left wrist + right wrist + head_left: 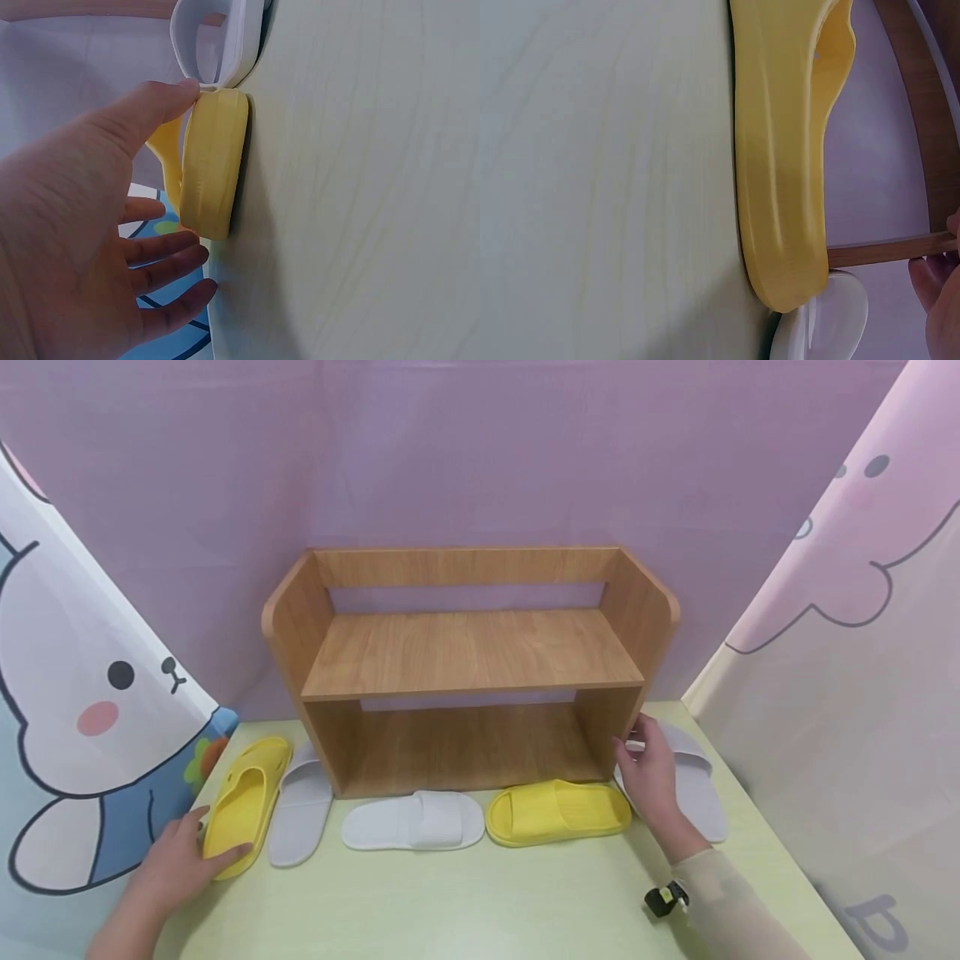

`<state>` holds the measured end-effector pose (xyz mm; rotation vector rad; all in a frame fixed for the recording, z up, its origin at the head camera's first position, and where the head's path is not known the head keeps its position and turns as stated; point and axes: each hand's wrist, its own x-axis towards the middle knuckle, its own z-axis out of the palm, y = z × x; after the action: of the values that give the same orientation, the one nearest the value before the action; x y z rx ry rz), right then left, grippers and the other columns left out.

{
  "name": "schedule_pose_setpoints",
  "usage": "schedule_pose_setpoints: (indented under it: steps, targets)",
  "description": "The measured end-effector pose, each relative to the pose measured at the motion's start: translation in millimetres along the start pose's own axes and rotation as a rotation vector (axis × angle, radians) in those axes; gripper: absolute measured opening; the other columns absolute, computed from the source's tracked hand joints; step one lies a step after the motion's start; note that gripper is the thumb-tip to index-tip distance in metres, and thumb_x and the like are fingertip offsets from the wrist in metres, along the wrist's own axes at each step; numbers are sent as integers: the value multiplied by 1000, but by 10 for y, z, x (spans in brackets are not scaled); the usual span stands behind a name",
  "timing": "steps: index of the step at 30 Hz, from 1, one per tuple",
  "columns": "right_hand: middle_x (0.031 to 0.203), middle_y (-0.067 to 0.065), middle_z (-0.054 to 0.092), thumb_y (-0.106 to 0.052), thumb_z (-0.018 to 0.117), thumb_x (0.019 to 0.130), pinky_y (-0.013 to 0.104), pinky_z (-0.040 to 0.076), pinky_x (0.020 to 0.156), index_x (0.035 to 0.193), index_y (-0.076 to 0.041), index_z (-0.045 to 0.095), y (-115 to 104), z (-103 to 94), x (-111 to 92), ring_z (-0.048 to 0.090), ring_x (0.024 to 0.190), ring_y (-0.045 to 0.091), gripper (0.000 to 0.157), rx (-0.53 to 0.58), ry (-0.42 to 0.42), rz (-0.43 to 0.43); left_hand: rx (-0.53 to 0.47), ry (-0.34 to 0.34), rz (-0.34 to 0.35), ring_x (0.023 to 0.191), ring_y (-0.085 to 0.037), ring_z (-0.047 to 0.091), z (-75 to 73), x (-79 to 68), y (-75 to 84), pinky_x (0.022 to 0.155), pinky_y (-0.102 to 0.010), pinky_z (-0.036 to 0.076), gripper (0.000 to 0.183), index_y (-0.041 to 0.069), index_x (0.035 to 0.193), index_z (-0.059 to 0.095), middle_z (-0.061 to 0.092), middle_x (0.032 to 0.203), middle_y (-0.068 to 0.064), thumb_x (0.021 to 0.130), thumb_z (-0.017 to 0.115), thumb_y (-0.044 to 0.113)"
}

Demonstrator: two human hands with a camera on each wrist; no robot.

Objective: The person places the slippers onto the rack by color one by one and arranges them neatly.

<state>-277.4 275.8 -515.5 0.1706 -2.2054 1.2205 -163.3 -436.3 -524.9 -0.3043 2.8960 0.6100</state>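
My right hand (651, 775) pinches the lower front edge of the right side panel of a two-tier wooden shelf (472, 652). In the right wrist view only its fingertips show, on both faces of the panel (881, 253). My left hand (174, 864) is at a yellow slipper (251, 793) on the far left. Its thumb rests at the slipper's heel end, while the other fingers spread loosely past the outer side in the left wrist view. Just right of that slipper lies a light grey slipper (302, 818), beside the shelf's left panel.
In front of the shelf lie a white slipper (420, 820) and another yellow slipper (558, 812), sideways. A light grey slipper (697, 793) sits right of the shelf, partly behind my right hand. Patterned cloth (862, 693) hangs on both sides of the pale table (465, 902).
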Motion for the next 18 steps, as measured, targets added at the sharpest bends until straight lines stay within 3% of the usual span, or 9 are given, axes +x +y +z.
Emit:
schedule_pose_setpoints:
  steps: [6, 13, 18]
  targets:
    - [123, 20, 70, 5, 74, 100, 4, 53, 77, 141, 1, 60, 21, 38, -1, 72, 108, 35, 44, -3, 3, -8, -8, -5, 12, 120, -63, 51, 19, -3, -53, 99, -82, 49, 134, -24, 157, 24, 41, 140, -52, 89, 73, 81]
    - [118, 23, 70, 10, 71, 98, 3, 53, 75, 138, 5, 61, 22, 21, -2, 69, 105, 35, 41, 26, 38, -13, -42, 16, 64, 118, -58, 53, 50, 11, 7, 101, -79, 49, 131, -24, 157, 24, 45, 139, -49, 91, 77, 76]
    - [119, 25, 69, 10, 70, 99, 3, 53, 75, 138, 7, 61, 20, 47, -10, 70, 106, 39, 41, 46, 36, -29, -42, 35, 69, 120, -60, 52, 53, -24, 12, 102, -81, 48, 131, -25, 156, 25, 45, 141, -50, 89, 80, 73]
